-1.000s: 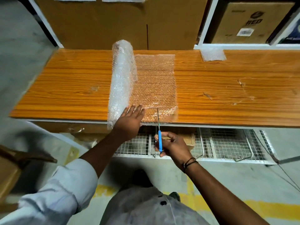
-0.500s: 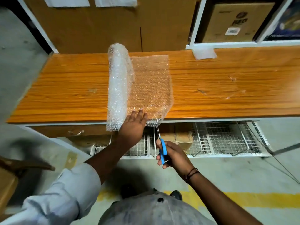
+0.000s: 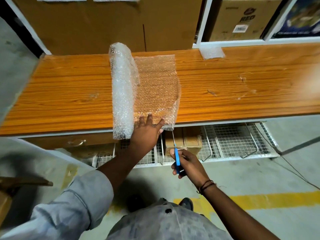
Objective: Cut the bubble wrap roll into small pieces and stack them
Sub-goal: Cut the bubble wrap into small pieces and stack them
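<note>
Right grip [image 3: 186,164] holds scissors [image 3: 176,157] (pointing away, parallel to roll [image 3: 122,90]).

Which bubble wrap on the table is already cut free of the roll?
The small piece at the table's far edge, lying apart by itself. The flat sheet under the left hand is joined to the roll.

The left arm comes in from the lower left of the frame, its pale grey-blue rolled-up sleeve [image 3: 69,205] ending near the elbow, the bare forearm reaching up to the centre. The left hand [image 3: 147,130] lies palm down, fingers straight and spread, pressing the near edge of the clear bubble wrap sheet [image 3: 155,87]. The bare right arm enters from the lower right, with dark cord bands [image 3: 206,185] at the wrist. The right hand [image 3: 187,164], just below centre, grips the blue-handled metal scissors [image 3: 177,158] with curled fingers.
</note>
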`<action>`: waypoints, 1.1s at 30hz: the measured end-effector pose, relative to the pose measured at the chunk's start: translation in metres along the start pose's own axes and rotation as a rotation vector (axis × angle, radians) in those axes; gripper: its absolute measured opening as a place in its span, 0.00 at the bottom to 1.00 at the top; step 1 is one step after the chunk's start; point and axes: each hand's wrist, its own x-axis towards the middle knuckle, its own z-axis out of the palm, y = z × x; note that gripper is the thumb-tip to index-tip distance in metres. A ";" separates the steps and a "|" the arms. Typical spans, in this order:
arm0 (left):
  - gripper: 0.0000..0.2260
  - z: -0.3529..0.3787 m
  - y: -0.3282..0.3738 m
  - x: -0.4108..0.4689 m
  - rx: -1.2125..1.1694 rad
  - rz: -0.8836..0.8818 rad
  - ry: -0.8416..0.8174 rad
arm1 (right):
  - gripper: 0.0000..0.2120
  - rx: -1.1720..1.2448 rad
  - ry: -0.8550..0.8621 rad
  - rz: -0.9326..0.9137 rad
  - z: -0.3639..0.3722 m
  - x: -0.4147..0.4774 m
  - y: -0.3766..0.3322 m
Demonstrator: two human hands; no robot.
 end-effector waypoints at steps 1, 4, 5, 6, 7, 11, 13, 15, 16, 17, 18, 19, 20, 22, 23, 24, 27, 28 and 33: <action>0.24 -0.001 0.001 0.001 0.002 0.000 -0.007 | 0.23 0.000 0.012 0.006 -0.003 0.000 0.002; 0.25 0.000 0.003 0.000 0.015 0.003 0.002 | 0.21 -0.043 0.028 0.008 -0.008 0.001 0.003; 0.25 0.000 0.003 0.000 0.021 0.004 0.009 | 0.22 -0.064 0.024 0.003 -0.007 0.001 0.002; 0.25 0.001 0.003 0.000 0.024 0.005 0.014 | 0.23 -0.085 0.014 -0.002 -0.006 0.001 0.001; 0.25 0.002 0.003 0.000 0.028 0.008 0.017 | 0.24 -0.103 0.007 -0.006 -0.005 0.001 0.000; 0.24 0.004 0.003 -0.002 0.044 0.015 0.022 | 0.20 -0.130 0.015 -0.020 0.002 0.005 -0.004; 0.24 0.005 0.003 -0.003 0.044 0.012 0.027 | 0.19 -0.121 0.029 -0.034 0.004 0.009 -0.006; 0.23 0.006 0.002 -0.004 0.041 0.009 0.042 | 0.17 -0.124 0.052 -0.056 0.005 0.011 -0.009; 0.23 0.006 0.002 -0.004 0.038 0.008 0.048 | 0.16 -0.120 0.061 -0.067 0.006 0.012 -0.010; 0.23 0.006 0.002 -0.004 0.035 0.008 0.049 | 0.16 -0.116 0.069 -0.078 0.007 0.012 -0.012; 0.23 0.006 0.002 -0.004 0.034 0.009 0.049 | 0.16 -0.111 0.075 -0.090 0.008 0.011 -0.014; 0.23 0.006 0.002 -0.004 0.035 0.010 0.050 | 0.15 -0.102 0.083 -0.100 0.009 0.011 -0.016; 0.23 0.006 0.002 -0.004 0.035 0.011 0.055 | 0.14 -0.085 0.093 -0.106 0.009 0.011 -0.016; 0.23 0.005 0.002 -0.004 0.034 0.010 0.059 | 0.13 -0.048 0.112 -0.104 0.009 0.012 -0.018; 0.23 0.005 0.003 -0.004 0.033 0.012 0.060 | 0.14 -0.035 0.118 -0.102 0.009 0.013 -0.018; 0.23 0.006 0.003 -0.004 0.032 0.014 0.065 | 0.15 -0.027 0.119 -0.100 0.010 0.015 -0.018; 0.23 0.007 0.003 -0.004 0.037 0.022 0.077 | 0.17 -0.024 0.119 -0.081 0.010 0.019 -0.017; 0.22 0.007 0.003 -0.004 0.039 0.026 0.080 | 0.17 -0.022 0.119 -0.075 0.011 0.020 -0.018; 0.22 0.009 0.002 -0.005 0.043 0.039 0.103 | 0.17 -0.005 0.129 -0.063 0.011 0.022 -0.017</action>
